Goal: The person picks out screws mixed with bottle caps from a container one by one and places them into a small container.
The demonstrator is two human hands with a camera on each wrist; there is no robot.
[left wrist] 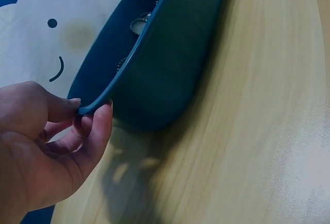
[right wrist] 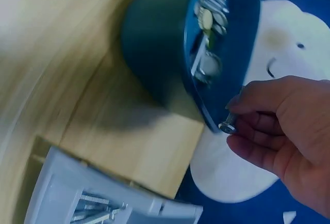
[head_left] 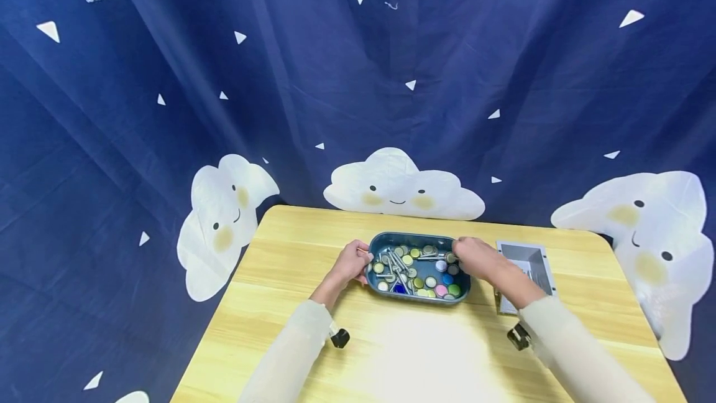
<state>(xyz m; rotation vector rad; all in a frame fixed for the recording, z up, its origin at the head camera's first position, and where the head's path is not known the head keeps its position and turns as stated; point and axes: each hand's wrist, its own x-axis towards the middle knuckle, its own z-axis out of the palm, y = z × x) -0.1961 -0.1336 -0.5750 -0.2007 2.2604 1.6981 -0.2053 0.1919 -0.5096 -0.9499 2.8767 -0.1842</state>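
Observation:
A dark blue oval tub (head_left: 421, 300) holds bottle caps (head_left: 441, 290) in several colours mixed with silver bolts (head_left: 398, 268). At its left end my left hand (head_left: 349, 262) pinches the rim between thumb and fingers, plain in the left wrist view. Over the tub's right end, my right hand (right wrist: 289, 126) grips a metal bolt (right wrist: 227, 127) between thumb and fingers, its round head pointing out beside the rim. Most of that bolt's shank is hidden by the fingers.
To the right of the tub stands a grey metal box (head_left: 548, 271) with several bolts (right wrist: 93, 211) inside, partly covered by the right forearm in the head view. The wooden table (head_left: 302, 235) ends at a blue curtain (head_left: 347, 79) with cloud prints.

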